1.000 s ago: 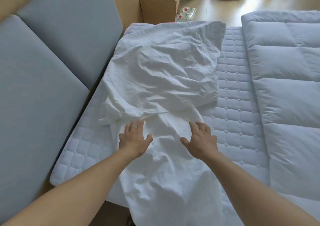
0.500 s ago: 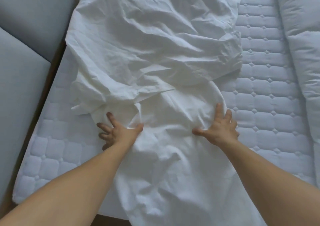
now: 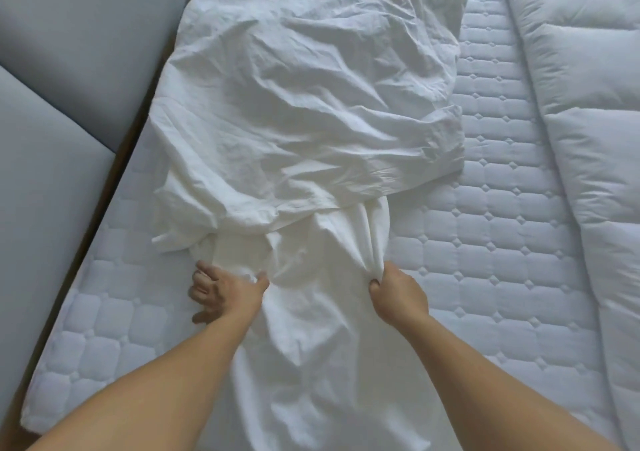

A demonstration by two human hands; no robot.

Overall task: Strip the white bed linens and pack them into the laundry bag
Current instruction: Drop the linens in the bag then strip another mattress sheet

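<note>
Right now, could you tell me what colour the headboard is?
Grey headboard, clearest in the head view.

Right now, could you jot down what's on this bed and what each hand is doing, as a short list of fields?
Setting: bare quilted mattress beside a grey padded headboard
Linen: crumpled white sheet piled on the mattress, trailing toward the person
Left hand: fingers spread, pressing on the sheet's left edge
Right hand: closed, pinching a bunched fold of the sheet
Also on bed: puffy white duvet along the right side
Laundry bag: not in view
</note>
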